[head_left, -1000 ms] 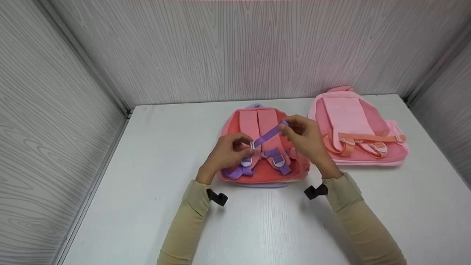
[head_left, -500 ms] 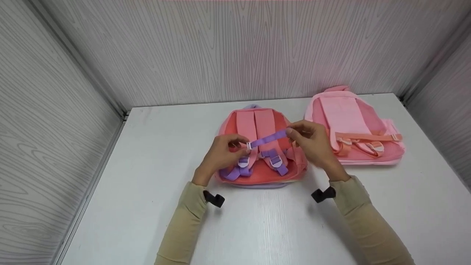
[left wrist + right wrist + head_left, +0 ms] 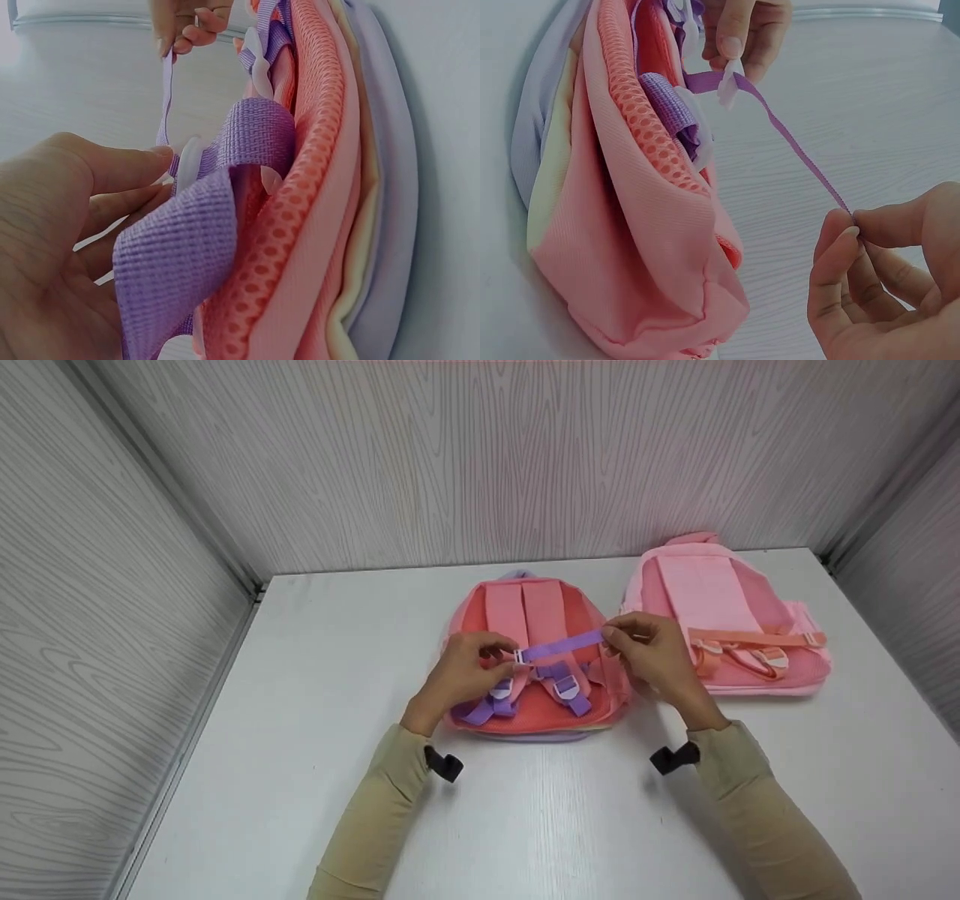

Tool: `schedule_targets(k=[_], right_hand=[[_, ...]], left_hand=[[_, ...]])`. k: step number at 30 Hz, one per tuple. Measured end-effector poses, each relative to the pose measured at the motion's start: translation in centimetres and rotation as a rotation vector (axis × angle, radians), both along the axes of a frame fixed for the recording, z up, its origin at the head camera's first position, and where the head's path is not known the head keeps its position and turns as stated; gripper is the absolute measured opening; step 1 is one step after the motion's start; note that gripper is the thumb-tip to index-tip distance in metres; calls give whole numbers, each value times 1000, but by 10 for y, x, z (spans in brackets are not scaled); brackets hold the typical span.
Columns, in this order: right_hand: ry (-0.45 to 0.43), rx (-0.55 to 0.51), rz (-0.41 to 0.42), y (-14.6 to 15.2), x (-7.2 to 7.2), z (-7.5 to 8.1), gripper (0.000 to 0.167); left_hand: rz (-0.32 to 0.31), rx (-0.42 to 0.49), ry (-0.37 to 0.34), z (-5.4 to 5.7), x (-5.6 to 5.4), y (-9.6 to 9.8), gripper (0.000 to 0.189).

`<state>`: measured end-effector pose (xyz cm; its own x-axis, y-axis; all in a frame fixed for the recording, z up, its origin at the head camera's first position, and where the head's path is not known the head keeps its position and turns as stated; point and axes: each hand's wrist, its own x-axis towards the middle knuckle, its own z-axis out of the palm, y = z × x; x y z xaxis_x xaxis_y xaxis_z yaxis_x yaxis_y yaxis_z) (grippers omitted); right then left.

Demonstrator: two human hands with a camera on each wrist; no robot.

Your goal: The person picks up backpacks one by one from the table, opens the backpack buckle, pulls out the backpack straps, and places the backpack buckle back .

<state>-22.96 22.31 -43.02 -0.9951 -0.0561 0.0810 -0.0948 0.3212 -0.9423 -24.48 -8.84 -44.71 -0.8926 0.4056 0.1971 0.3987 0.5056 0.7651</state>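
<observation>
A coral-pink backpack (image 3: 543, 611) lies on the table with its shoulder-strap side up. My left hand (image 3: 461, 669) pinches a white plastic buckle (image 3: 518, 657) over the middle of the bag. From that buckle a purple webbing strap (image 3: 562, 646) runs out to the right, drawn nearly straight. Its far end is pinched between the thumb and fingers of my right hand (image 3: 656, 656), held off the bag's right side. In the right wrist view the strap (image 3: 799, 150) passes through the buckle (image 3: 730, 84). Two lower white buckles (image 3: 566, 687) with purple webbing hang on the shoulder straps.
A lighter pink backpack (image 3: 705, 592) with orange straps (image 3: 757, 639) lies to the right, just behind my right hand. The white table (image 3: 337, 675) reaches back to a wood-grain panel (image 3: 480, 465), with side panels left and right.
My right hand has moved right and a little down with the strap end. The strap now shows a longer stretch and lies flatter. My left hand stays at the buckle.
</observation>
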Motion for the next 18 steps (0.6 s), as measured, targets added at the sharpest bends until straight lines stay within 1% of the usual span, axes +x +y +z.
schedule_targets(k=[5, 13, 18], right_hand=[[-9, 21, -11, 3, 1, -2, 30], [14, 47, -19, 6, 1, -7, 31], [-9, 56, -30, 8, 2, -9, 34]], left_hand=[[-13, 0, 2, 1, 1, 2, 25], [-16, 2, 7, 3, 1, 7, 25], [-36, 3, 8, 3, 0, 11, 25]])
